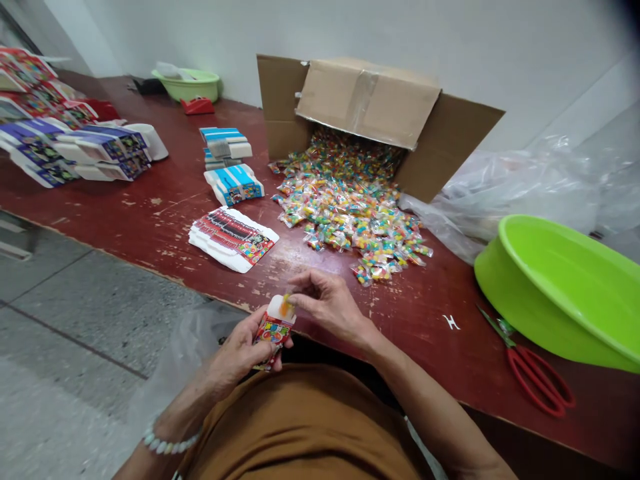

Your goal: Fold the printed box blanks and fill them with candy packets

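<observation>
My left hand (pixel 250 343) is closed around a small red printed candy box (pixel 274 331), held upright at the table's front edge with its white top flap raised. At the box's mouth, my right hand (pixel 327 300) pinches a small clear packet of yellow-orange candy (pixel 286 307). The packet is slightly blurred, and its lower end meets the box opening. Beyond my hands lies a heap of candy packets (pixel 350 207), spilling from a cardboard box (pixel 370 100) on its side. A stack of flat red-and-black cartons (pixel 233 239) rests left of the heap.
Blue cartons (pixel 234 185) lie behind the flat stack; purple cartons (pixel 107 152) and red cartons (pixel 35 87) are piled at far left. A green basin (pixel 520 293) stands right, beside red-handled scissors (pixel 537 380). Clear plastic sheeting (pixel 525 187) and another green basin (pixel 193 85) are farther back.
</observation>
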The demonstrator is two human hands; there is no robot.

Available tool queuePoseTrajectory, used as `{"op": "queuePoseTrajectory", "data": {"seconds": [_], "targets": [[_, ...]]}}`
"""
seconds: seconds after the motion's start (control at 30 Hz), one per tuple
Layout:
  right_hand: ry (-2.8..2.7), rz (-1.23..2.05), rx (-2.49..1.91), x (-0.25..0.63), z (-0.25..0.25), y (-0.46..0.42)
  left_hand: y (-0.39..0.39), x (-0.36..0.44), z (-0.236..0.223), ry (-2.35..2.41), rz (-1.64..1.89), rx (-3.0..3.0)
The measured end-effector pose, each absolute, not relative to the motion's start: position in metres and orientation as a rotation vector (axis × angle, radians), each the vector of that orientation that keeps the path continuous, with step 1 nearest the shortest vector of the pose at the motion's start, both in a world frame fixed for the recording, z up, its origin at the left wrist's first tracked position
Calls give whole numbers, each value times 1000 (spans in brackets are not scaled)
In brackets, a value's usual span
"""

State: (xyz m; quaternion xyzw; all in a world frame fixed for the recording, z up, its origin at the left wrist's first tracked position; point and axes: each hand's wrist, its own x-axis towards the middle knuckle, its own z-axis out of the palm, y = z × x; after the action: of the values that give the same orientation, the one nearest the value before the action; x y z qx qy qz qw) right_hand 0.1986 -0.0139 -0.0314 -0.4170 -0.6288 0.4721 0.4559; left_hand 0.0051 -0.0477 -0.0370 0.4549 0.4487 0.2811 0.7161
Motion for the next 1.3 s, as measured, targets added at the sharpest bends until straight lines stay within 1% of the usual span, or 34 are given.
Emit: {"op": "queuePoseTrajectory", "data": {"seconds": [0.1,0.17,0.2,0.27,0.33,0.43,0.5,0.53,0.57,0.67,0.73,0.8,0.93,0.97,1.03,1.13,1.2,1.3], "targets": [[-1841,1004,-925,196,-25,-19,-46,14,-36,967,736,940],[-1800,907,-938,197,-21,-19,-45,19,-32,962,805,825],[-1694,916,-981,199,-20,-18,-44,21,-30,967,822,757],[-1438,1072,-1069,202,-21,-16,-43,24,-27,978,826,643],[-1238,1368,-1080,203,-27,-15,-43,25,-28,987,830,600],[-1060,1799,-951,196,-39,-18,-43,26,-39,998,905,673],[-1045,1929,-885,189,-48,-20,-44,27,-45,989,937,764],[-1071,1900,-884,186,-50,-21,-43,28,-46,977,939,792],[-1117,1799,-902,184,-52,-22,-43,28,-46,961,931,794],[-1377,1276,-934,183,-48,-24,-40,26,-37,899,852,654],[-1580,1059,-906,186,-42,-26,-37,25,-31,849,785,547],[-1649,1086,-909,188,-36,-27,-36,24,-28,820,781,509],[-1328,1551,-957,186,-31,-27,-37,28,-31,822,855,561],[-1240,1632,-963,185,-30,-26,-38,28,-32,821,867,580],[-1153,1688,-982,184,-27,-24,-39,28,-33,818,886,609],[-1304,1576,-1020,187,-23,-22,-39,26,-32,818,863,594],[-1509,1402,-1002,191,-22,-21,-37,25,-30,815,829,550],[-1764,1160,-853,197,-23,-22,-35,26,-25,810,817,482]]}}
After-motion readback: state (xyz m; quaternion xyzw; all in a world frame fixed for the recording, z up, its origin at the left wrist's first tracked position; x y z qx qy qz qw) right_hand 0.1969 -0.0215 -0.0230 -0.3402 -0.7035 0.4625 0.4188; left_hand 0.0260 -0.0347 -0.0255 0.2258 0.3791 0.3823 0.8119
